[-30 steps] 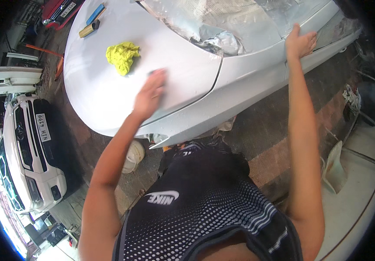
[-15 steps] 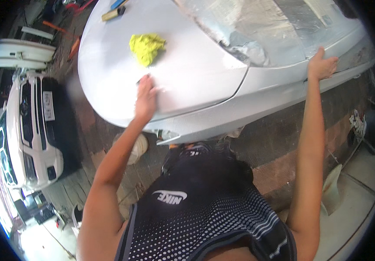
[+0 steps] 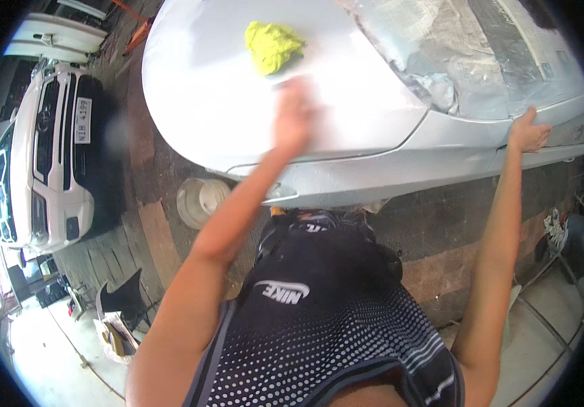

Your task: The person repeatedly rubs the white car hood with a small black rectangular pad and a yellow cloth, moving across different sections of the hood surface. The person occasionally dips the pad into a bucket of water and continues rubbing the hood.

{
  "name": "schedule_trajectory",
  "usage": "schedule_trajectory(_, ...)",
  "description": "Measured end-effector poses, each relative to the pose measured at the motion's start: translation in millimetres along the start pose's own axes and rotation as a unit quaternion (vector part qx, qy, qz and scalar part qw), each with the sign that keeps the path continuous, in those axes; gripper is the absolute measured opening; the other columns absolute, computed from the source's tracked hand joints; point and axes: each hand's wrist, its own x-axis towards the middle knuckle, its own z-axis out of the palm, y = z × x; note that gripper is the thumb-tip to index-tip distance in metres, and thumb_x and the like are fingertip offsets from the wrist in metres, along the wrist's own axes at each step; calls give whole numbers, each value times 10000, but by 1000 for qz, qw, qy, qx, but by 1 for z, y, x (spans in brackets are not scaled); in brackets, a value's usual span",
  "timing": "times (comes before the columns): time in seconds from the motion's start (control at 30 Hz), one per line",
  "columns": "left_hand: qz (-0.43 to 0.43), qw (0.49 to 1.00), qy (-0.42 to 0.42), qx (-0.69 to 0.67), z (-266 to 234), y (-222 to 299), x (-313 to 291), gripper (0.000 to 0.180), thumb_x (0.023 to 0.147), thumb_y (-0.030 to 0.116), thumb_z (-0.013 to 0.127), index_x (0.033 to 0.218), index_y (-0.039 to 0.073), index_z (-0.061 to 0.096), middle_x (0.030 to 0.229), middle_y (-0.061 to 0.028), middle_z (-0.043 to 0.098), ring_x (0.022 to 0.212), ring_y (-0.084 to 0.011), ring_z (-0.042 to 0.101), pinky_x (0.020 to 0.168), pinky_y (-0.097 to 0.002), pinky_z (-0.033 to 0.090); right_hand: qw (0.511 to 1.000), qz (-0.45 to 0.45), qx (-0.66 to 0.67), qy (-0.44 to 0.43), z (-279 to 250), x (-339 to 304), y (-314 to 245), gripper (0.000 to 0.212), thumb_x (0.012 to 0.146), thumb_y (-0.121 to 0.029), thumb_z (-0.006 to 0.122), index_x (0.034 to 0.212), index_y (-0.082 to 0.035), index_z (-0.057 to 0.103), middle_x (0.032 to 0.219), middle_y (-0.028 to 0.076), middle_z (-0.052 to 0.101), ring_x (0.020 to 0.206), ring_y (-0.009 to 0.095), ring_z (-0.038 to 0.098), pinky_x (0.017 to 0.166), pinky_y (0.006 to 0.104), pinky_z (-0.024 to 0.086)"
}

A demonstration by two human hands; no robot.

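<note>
My left hand [image 3: 294, 115] presses on the broad pale silver panel [image 3: 204, 95] of a car, its fingers smeared by motion. A small dark edge shows at the fingertips; the thing under them is too blurred to name. Just beyond this hand lies a crumpled yellow-green cloth [image 3: 273, 47]. At the far right, my right hand [image 3: 528, 131] rests open on the car's side edge, thumb apart from the fingers, beside the covered window [image 3: 468, 61]. That window is masked with paper and cloudy plastic sheeting.
A white bucket [image 3: 200, 202] stands on the floor by the car's near left corner. Farther left is a parked white vehicle [image 3: 51, 156]. Metal tubing [image 3: 542, 319] and a crumpled rag [image 3: 555, 230] are at the lower right.
My left hand has slid rightward over the panel and blurred. The whole view has shifted, so the cloth and car sit farther right. My right hand keeps its place on the edge.
</note>
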Motion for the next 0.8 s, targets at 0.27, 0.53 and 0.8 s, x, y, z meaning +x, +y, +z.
schedule_trajectory(0.27,-48,999,19,-11,-47,-100,-49,575,1111,380,333,1568,32,354,1634,-176,343,1530,-345,284,1263,-425,212,991,-58,-16,122,34,11,37,830,851,-598,662,1191,154,574,1233,330,612,1203,492,553,997,595,404)
schedule_trajectory(0.53,13,999,-33,-4,-37,-26,-43,575,1097,331,385,1568,4,345,1636,-171,344,1536,-333,277,1264,-425,207,999,-11,-33,6,2,4,19,801,847,-594,665,1158,141,601,1172,309,648,1195,489,560,954,613,424)
schedule_trajectory(0.8,-39,996,55,58,-14,-31,-30,592,1050,242,471,1547,-50,337,1649,-251,259,1547,-388,216,1261,-465,199,997,-40,-21,69,24,7,24,886,848,-610,656,1282,155,546,1302,310,602,1235,476,552,1011,619,400)
